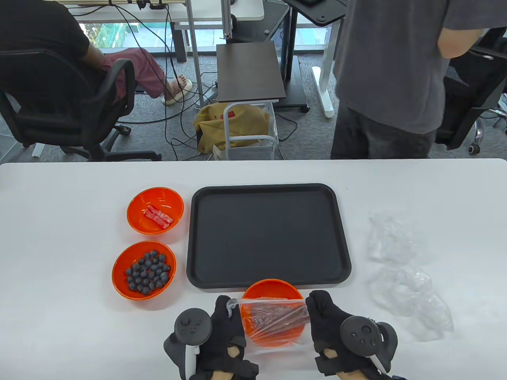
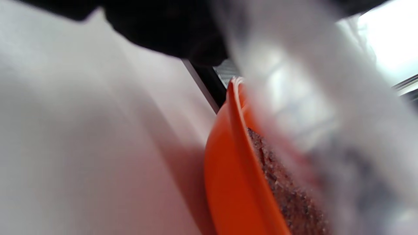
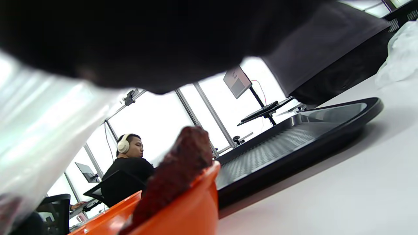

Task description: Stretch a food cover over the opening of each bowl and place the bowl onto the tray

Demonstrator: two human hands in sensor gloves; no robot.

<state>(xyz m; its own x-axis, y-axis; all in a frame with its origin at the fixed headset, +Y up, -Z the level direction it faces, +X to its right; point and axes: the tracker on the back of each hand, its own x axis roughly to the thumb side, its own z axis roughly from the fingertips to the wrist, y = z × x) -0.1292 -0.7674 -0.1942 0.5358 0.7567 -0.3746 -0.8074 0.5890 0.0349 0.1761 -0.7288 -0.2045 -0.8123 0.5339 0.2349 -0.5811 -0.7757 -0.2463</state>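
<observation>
An orange bowl (image 1: 273, 288) with dark reddish food stands at the table's front edge, just below the black tray (image 1: 269, 190). A clear plastic food cover (image 1: 273, 312) is stretched across its near half. My left hand (image 1: 225, 312) pinches the cover's left end and my right hand (image 1: 319, 306) holds its right end, one on each side of the bowl. The left wrist view shows the bowl's rim (image 2: 238, 137) and the blurred cover (image 2: 326, 107) close up. In the right wrist view the bowl (image 3: 183, 209) sits before the tray (image 3: 294, 137), the cover (image 3: 39, 130) at the left.
Two more orange bowls stand left of the tray: one with red wrapped pieces (image 1: 155, 210), one with blueberries (image 1: 143, 270). Crumpled clear covers (image 1: 404, 269) lie on the right of the table. One person sits and another stands beyond the far edge.
</observation>
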